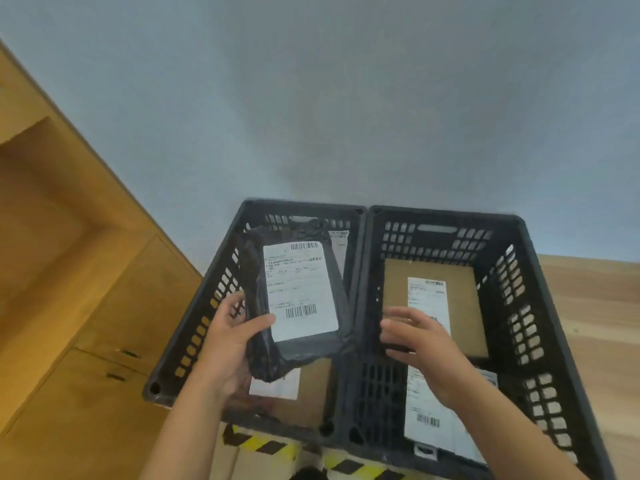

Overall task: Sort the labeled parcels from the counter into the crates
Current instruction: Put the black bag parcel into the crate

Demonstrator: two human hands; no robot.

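Left grip [225, 344]: closed on the near left corner of the black poly parcel [301, 292], with the thumb laid across the top face beside the label and the fingers curled underneath. Parcel held label-up, clear above the left crate [304, 205]. Long axis pointing away from the body, far end leaning slightly left. Directly below, inside the same crate: a half-hidden cardboard parcel [311, 386].

Further right: the right crate [446, 213], wall to wall with the left crate, containing a flat cardboard parcel [460, 282]. Right grip [422, 344]: fingers loosely spread, holding nothing, hovering over the near half of the right crate, just beside the black parcel's right edge.

Judged next: lower straight down into the left crate. Left grip alone probably sufficient.
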